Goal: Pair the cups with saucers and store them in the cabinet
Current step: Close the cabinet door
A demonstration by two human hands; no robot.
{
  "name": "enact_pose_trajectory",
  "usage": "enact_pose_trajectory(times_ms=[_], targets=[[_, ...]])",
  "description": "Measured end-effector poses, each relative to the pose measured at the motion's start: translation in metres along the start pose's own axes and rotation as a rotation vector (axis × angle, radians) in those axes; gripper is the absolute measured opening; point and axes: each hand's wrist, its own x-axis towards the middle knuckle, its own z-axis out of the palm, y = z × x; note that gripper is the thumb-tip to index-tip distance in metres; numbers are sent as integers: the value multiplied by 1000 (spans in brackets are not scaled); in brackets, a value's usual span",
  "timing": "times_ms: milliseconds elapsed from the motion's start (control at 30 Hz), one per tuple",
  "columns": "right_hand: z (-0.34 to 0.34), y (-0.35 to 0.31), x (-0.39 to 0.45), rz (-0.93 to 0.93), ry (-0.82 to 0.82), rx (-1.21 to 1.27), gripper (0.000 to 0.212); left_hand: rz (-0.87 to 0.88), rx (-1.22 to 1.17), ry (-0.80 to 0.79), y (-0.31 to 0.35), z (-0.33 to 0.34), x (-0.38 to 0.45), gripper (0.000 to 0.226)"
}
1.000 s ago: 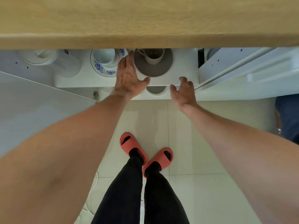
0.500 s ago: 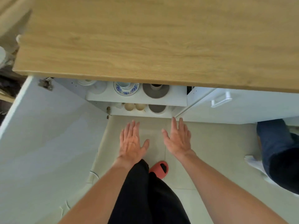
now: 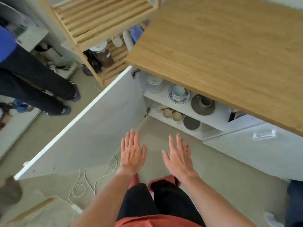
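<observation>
While two cup-and-saucer pairs sit on the upper shelf (image 3: 218, 117) of the open white cabinet, a person stands back from it with the left hand (image 3: 132, 153) and right hand (image 3: 179, 157) held flat over the floor, fingers spread wide and gripping nothing. A white cup (image 3: 178, 91) rests on a blue-patterned saucer (image 3: 174, 99), and just beside it a grey cup (image 3: 205, 102) stands on a grey saucer (image 3: 196, 108); below, two cream cups (image 3: 172, 114) and a lone grey dish (image 3: 191, 123) occupy the lower shelf. The pieces look like glazed ceramic, so probably light but rigid, slick and breakable, best carried by the saucer's rim with the cup steadied, or by the cup's handle. The cabinet door (image 3: 91, 133) hangs open beneath the wooden desk (image 3: 221, 46). No brand, label or lettering can be read anywhere.
</observation>
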Motion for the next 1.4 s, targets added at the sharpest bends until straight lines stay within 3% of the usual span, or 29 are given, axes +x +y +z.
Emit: enact_pose_trajectory(times_ms=[133, 367, 600, 833, 1000, 1200, 1400], targets=[[23, -61, -16, -88, -66, -39, 70, -159, -49, 85, -58, -17, -25, 66], [62, -176, -59, -327, -136, -91, 71, -336, -85, 194, -165, -45, -96, 77], [95, -263, -88, -467, -143, -140, 71, -444, -31, 267, -269, -48, -158, 67], [111, -305, -98, -510, -95, -162, 72, -267, -15, 361, -303, -76, -151, 63], [106, -309, -90, -456, -28, -136, 71, -228, -2, 331, -305, -90, -131, 53], [94, -279, -91, -333, 22, -95, 71, -162, 110, 375, -300, -103, -121, 36], [96, -223, -105, -151, 30, -24, 71, 123, -15, 209, -292, -107, -114, 26]])
